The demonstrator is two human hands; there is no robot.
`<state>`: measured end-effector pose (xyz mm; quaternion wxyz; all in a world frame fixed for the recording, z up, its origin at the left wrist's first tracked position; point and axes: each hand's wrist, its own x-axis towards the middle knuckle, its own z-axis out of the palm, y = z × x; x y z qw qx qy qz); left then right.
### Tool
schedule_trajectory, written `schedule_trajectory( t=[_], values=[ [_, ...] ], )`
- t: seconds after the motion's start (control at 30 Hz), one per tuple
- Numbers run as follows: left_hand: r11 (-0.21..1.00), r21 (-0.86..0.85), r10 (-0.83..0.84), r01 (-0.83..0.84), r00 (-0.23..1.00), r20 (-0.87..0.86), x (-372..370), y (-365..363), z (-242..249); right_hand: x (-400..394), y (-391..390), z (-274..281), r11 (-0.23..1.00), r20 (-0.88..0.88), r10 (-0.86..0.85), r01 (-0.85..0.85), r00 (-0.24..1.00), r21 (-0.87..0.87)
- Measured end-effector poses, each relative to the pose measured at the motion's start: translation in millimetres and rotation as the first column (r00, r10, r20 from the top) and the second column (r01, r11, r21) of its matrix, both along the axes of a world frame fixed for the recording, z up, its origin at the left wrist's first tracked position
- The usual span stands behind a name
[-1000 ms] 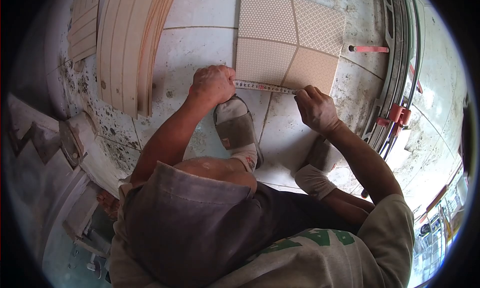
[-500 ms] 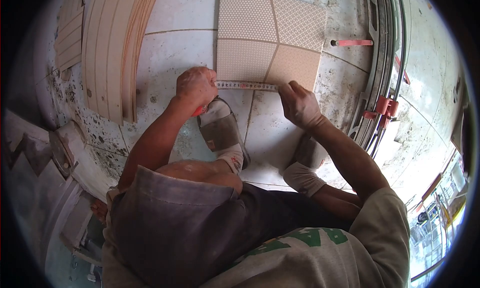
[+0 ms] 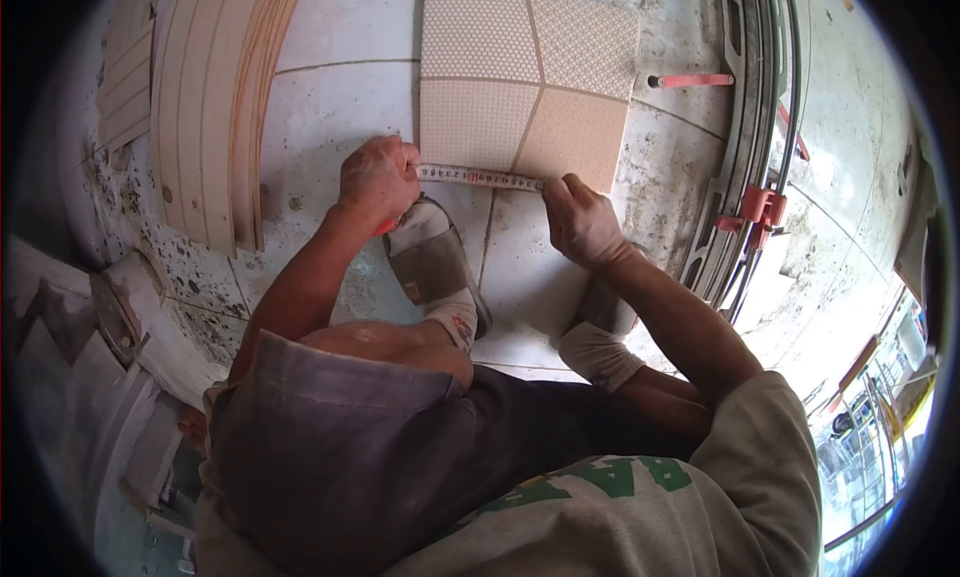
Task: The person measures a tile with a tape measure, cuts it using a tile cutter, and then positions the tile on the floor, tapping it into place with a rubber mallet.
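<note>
A beige patterned tile (image 3: pixel 485 122), split into several textured areas, lies on the floor. Along its near edge stretches a white measuring tape (image 3: pixel 480 176). My left hand (image 3: pixel 380 179) is closed around the tape's left end near the tile's near left corner, and a bit of something red shows beneath that hand. At the other end, my right hand (image 3: pixel 584 220) pinches the tape near the tile's near right part. The fingertips of both hands are partly hidden from view.
Stacked long wooden-looking planks (image 3: pixel 205 107) lie at the left. On the right stands a long metal rail tool with a red clamp (image 3: pixel 763 208) and a red handle (image 3: pixel 698 81). My shoes (image 3: pixel 430 252) rest on the stained tiled floor (image 3: pixel 345 107) just below the tape.
The tile, planks and rail tool appear shifted slightly left in the view. Both hands still hold the tape, whose right end now sits slightly lower.
</note>
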<state>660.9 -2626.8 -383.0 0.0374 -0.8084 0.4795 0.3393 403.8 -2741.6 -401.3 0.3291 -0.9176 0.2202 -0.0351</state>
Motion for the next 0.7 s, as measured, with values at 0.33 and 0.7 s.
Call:
schedule_trajectory(
  t=[0.33,0.7],
  values=[
    [0.997,-0.075,0.002,-0.003,1.000,-0.013,2.5,2.5,-3.0,1.3,-3.7,-2.1,1.000,0.018,0.004,-0.004,1.000,0.000],
    [1.000,-0.019,0.016,-0.017,0.998,-0.063,3.6,-0.8,-2.3,-0.2,1.8,-4.5,0.998,-0.023,-0.005,0.006,1.000,0.068]
  ],
)
